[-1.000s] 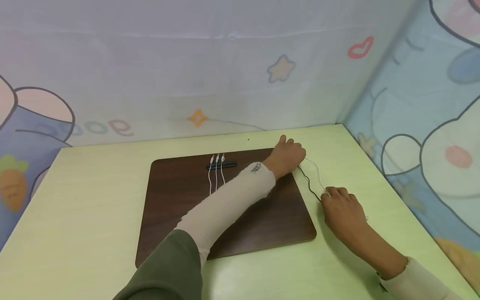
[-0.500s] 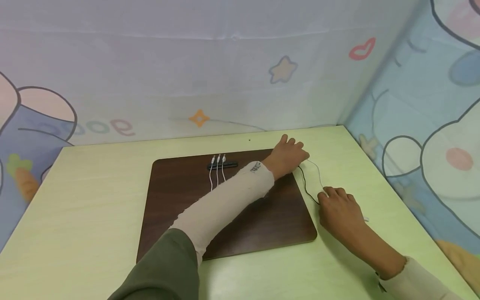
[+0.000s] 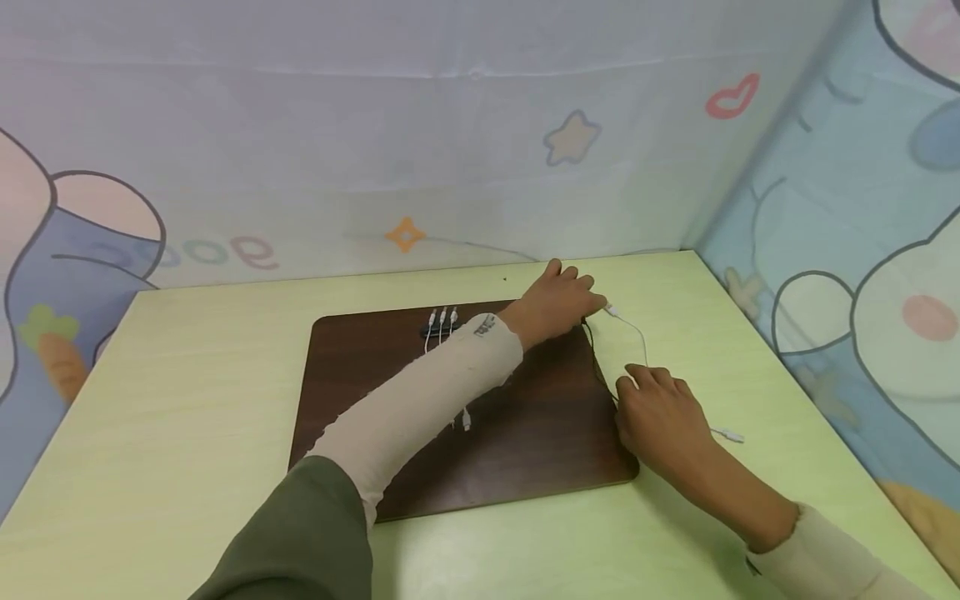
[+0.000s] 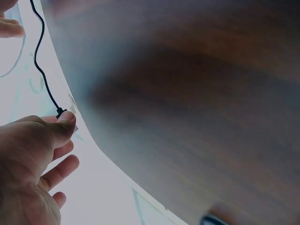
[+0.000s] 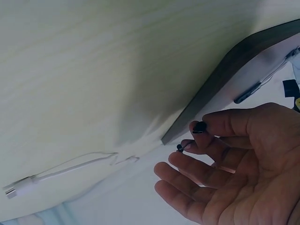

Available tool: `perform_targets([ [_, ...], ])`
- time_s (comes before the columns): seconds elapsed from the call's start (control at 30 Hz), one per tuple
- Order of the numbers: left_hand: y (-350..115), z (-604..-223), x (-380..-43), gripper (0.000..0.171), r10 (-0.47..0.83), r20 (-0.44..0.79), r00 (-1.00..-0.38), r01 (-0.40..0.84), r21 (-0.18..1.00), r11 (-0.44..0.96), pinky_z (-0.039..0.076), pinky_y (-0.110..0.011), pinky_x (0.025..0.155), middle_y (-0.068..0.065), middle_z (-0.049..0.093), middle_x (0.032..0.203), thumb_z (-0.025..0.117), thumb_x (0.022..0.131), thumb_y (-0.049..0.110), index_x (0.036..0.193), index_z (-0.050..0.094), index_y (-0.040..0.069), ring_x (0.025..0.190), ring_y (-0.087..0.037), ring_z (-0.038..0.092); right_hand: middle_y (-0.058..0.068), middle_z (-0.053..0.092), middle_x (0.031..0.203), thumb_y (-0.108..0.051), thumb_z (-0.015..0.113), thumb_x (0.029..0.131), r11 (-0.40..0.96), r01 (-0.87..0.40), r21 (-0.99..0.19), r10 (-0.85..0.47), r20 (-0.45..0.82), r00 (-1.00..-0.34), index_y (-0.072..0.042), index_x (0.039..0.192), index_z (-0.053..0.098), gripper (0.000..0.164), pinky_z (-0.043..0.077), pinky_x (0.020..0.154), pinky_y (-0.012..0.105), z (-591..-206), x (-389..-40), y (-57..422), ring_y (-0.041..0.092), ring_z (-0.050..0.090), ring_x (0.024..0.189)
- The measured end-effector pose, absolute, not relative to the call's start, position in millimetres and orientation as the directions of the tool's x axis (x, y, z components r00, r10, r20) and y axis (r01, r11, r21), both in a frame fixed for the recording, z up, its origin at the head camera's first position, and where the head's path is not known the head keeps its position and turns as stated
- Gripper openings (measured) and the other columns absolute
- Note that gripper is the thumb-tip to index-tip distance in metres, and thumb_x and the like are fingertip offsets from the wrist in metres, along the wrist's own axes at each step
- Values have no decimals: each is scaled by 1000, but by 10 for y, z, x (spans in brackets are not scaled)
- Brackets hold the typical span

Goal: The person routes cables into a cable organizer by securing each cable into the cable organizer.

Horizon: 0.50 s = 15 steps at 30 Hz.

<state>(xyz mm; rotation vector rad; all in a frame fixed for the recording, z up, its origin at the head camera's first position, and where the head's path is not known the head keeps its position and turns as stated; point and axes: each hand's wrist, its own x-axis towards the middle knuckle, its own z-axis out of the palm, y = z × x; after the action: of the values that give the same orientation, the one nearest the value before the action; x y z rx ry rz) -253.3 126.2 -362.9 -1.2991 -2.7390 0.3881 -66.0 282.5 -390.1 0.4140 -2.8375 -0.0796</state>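
A black cable runs between my two hands. Between thumb and index finger, my left hand pinches its black plug just beyond the far right corner of a dark brown board. The other three fingers are spread loosely. My right hand, beside the board's right edge, pinches the cable's other black end between thumb and index finger. Near both hands a white cable lies on the table, its white connector showing right of my right hand; part of it is hidden.
Three white cables lie side by side across a dark bar on the board, partly hidden by my left sleeve. The pale table meets a printed cloth wall at the back and right.
Both hands have shifted left with the black cable, the left hand towards the board. The white cable's far end has come into view beside my left hand, and more of its near connector shows.
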Motion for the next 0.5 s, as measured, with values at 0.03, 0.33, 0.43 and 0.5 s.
perform_targets([
  [0.03,1222,-3629,-2544,28,776,-25,-630,753,-262,603,31,-40,104,5,64,128,56,119,19,139,68,34,108,-19,49,23,75,135,-3,73,99,956,-277,97,-293,258,-920,2,101,70,6,61,96,63,-3901,-664,2804,49,72,123],
  [0.33,920,-3565,-2593,22,813,-7,-582,791,-237,564,36,-45,115,2,66,128,63,116,19,132,71,32,118,-24,59,20,74,134,-5,78,96,934,-331,136,-357,289,-889,1,109,73,15,62,98,59,-3930,-702,2642,46,72,123],
  [0.43,865,-3545,-2603,24,823,-2,-569,799,-238,552,35,-44,112,0,68,127,66,115,18,133,72,32,116,-25,58,19,75,131,-4,78,96,924,-350,156,-383,309,-871,0,107,72,13,63,98,57,-3952,-713,2583,44,72,121],
  [0.5,823,-3539,-2611,25,829,1,-559,802,-253,541,34,-42,109,0,68,126,67,114,19,134,72,33,114,-25,58,20,75,130,-3,77,97,915,-366,168,-402,314,-860,0,106,72,11,63,98,56,-3961,-722,2542,44,72,120],
])
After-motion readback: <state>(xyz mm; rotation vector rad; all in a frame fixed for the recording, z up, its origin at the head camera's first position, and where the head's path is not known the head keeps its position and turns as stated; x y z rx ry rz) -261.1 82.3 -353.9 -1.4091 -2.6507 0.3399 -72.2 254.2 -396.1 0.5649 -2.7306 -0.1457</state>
